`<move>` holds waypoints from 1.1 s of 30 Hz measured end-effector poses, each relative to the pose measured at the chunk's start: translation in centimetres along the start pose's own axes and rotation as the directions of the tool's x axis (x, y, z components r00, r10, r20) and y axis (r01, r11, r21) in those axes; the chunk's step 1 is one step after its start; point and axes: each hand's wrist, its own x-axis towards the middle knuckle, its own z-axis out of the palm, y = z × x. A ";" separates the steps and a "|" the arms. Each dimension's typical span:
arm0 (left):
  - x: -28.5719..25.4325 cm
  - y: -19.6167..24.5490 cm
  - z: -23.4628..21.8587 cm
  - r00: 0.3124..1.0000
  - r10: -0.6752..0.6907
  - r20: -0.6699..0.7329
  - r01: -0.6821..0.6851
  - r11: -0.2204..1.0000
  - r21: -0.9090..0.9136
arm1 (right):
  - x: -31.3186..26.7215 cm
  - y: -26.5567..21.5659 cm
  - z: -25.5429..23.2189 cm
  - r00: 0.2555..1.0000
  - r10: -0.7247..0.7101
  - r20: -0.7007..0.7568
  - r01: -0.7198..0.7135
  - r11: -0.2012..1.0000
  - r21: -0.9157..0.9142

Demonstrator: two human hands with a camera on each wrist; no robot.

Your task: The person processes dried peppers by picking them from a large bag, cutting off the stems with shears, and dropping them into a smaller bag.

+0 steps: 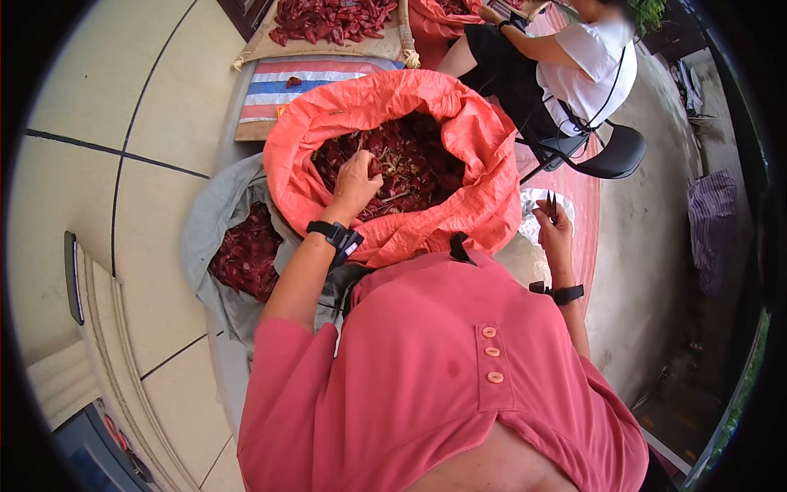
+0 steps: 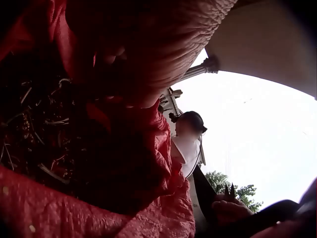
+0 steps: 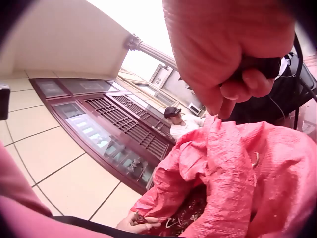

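Observation:
A coral-red woven sack (image 1: pixel 484 205) stands wide open before the person, holding dried red chili peppers (image 1: pixel 422 160) and loose stems. Inside its mouth, the left hand (image 1: pixel 354 187) has curled fingers pinching a dark red dried chili (image 1: pixel 375 169); the right wrist view also catches this left hand (image 3: pixel 137 224) low at the sack. Off to the right of the sack, the right hand (image 1: pixel 557 236) grips small dark snips (image 1: pixel 552 207), their two points upward. Those snips (image 2: pixel 230 190) show again in the left wrist view. Most of their handle is hidden in the palm.
Left of the red sack sits a grey sack (image 1: pixel 205 205) with more red chilies (image 1: pixel 247 258). A tray (image 1: pixel 328 47) heaped with chilies lies beyond, above a striped sheet (image 1: pixel 320 78). Another person (image 1: pixel 586 66) sits on a black folding chair (image 1: pixel 615 156) at the upper right.

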 end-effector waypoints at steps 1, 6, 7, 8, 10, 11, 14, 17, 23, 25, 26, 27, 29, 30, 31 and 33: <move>0.0 1.0 -0.4 0.998 -0.060 0.022 0.061 0.995 -0.074 | 0.7 -1.3 1.2 0.997 -0.013 0.072 0.012 1.000 0.015; -0.1 6.4 -2.2 0.988 -0.131 0.080 0.152 0.913 -0.379 | 1.6 -10.8 9.5 0.861 -0.048 0.507 -0.042 0.986 0.164; -0.2 7.0 -2.1 0.990 -0.126 0.067 0.143 0.901 -0.410 | 1.6 -12.3 11.0 0.817 -0.066 0.573 -0.096 0.964 0.248; -0.3 8.3 -2.7 0.985 -0.155 0.074 0.172 0.895 -0.413 | 1.2 -13.8 12.2 0.794 -0.081 0.603 -0.110 0.956 0.272; -0.2 11.5 -4.7 0.972 -0.219 0.084 0.234 0.877 -0.420 | 1.4 -14.7 14.0 0.728 -0.074 0.682 -0.161 0.948 0.274; -0.3 12.2 -4.9 0.975 -0.211 0.066 0.217 0.855 -0.471 | 1.0 -15.5 14.9 0.693 -0.112 0.712 -0.192 0.924 0.332; -0.8 12.1 -4.8 0.996 -0.065 -0.053 0.043 0.936 -0.351 | 1.8 -12.9 17.4 0.660 -0.281 0.697 -0.025 0.919 0.394; -1.3 11.5 -3.8 0.983 0.100 -0.152 -0.141 0.947 -0.289 | 0.6 -13.9 17.7 0.658 -0.389 0.644 0.236 0.919 0.314; -2.0 11.5 -1.5 0.992 -0.097 -0.075 0.067 0.940 -0.335 | 0.4 -13.4 17.6 0.522 -0.705 0.479 0.802 0.597 0.004; -2.0 10.8 -0.6 0.985 -0.165 0.040 0.164 0.868 -0.468 | -0.1 -13.7 17.2 0.431 -0.774 0.464 0.900 0.404 -0.164; -1.8 10.2 -0.1 0.979 -0.174 0.111 0.206 0.804 -0.559 | -0.2 -13.6 17.1 0.402 -0.787 0.468 0.915 0.358 -0.185; -1.8 9.8 0.1 0.968 -0.174 0.182 0.251 0.728 -0.639 | -0.1 -13.6 16.9 0.372 -0.798 0.474 0.928 0.310 -0.206; -1.7 12.7 -3.1 0.942 -0.209 0.262 0.330 0.717 -0.614 | 0.1 -13.4 16.9 0.563 -0.706 0.430 0.766 0.641 0.048; -1.9 12.8 -3.2 0.971 -0.150 0.188 0.233 0.781 -0.580 | -0.4 -13.6 17.0 0.680 -0.577 0.452 0.528 0.813 0.243; -2.1 12.9 -3.3 0.989 -0.088 0.117 0.137 0.833 -0.536 | -0.8 -13.8 16.9 0.749 -0.423 0.509 0.222 0.885 0.409; -2.5 13.3 -4.3 0.984 -0.086 0.154 0.150 0.865 -0.479 | -0.5 -14.2 16.2 0.737 -0.242 0.632 -0.034 0.919 0.392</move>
